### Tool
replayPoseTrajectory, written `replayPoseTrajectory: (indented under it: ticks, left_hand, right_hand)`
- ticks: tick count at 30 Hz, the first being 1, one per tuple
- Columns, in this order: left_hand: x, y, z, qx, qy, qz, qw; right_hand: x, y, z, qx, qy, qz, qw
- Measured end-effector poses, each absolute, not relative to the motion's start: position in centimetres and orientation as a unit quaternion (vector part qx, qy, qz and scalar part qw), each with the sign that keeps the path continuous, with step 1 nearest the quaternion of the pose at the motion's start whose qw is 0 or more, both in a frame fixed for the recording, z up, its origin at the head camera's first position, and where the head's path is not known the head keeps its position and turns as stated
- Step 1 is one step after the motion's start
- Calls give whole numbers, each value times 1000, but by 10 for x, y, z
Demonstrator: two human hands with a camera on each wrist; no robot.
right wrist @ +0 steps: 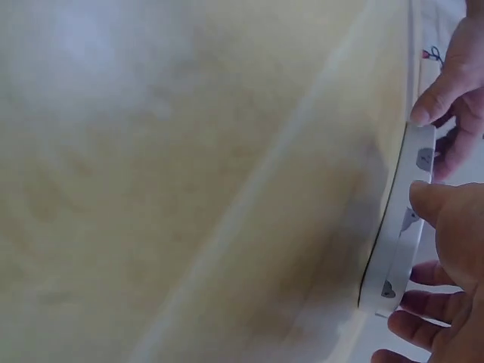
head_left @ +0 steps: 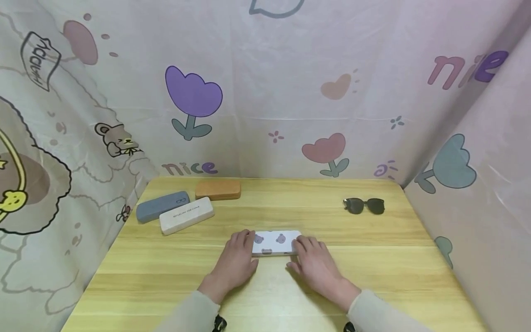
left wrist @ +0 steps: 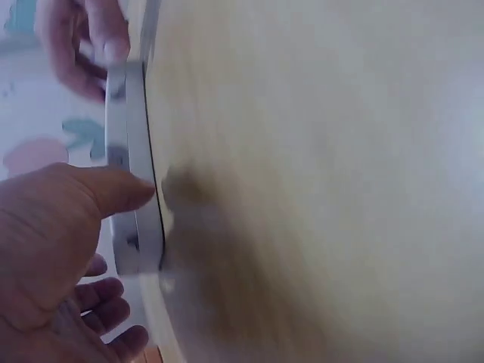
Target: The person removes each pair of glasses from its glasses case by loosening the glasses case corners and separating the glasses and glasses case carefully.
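A white glasses case (head_left: 275, 242) printed with grey bear heads lies on the table between the two hands, long side across. My left hand (head_left: 235, 258) is at its left end, fingertips along that edge and thumb just in front. At the right end my right hand (head_left: 317, 265) has its fingertips by the edge, with the thumb a little apart from the front side. In the left wrist view, the left thumb (left wrist: 125, 189) overlaps the case's side (left wrist: 140, 151). The right wrist view has loosely bent, spread fingers (right wrist: 431, 306) beside the case (right wrist: 397, 227).
At the back left lie a blue glasses case (head_left: 159, 207), a cream case (head_left: 186, 216) with lettering, and an orange-brown case (head_left: 218, 189). Dark sunglasses (head_left: 365, 206) rest at the back right of the wooden table (head_left: 394, 276). Patterned curtains (head_left: 265, 92) enclose the table's back and sides.
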State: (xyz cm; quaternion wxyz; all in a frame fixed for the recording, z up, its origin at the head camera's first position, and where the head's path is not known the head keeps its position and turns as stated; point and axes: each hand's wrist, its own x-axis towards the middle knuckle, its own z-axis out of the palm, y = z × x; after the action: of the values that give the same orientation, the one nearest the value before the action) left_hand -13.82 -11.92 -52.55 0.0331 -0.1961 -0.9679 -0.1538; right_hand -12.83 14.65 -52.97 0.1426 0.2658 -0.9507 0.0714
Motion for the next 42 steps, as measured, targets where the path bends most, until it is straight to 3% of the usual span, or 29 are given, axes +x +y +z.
replayPoseTrajectory:
  ticks: [7, 13, 17, 25, 42]
  left_hand:
    - [-112, -113, -523, -239, -963, -109, 63]
    - [-99, -112, -519, -261, -959, -101, 34]
    - [-99, -111, -518, -291, -953, -82, 18]
    - [-122, -97, -518, -326, -943, -72, 14]
    - [-187, -50, -514, -291, -954, -38, -55]
  right_hand:
    - [-118, 147, -536, 284, -945, 65, 147]
    - [-113, 147, -541, 300, -938, 54, 163]
    - [-113, 150, -542, 290, -945, 43, 146]
    - [-128, 163, -539, 238, -968, 39, 76]
    - [-185, 190, -536, 180, -978, 63, 79]
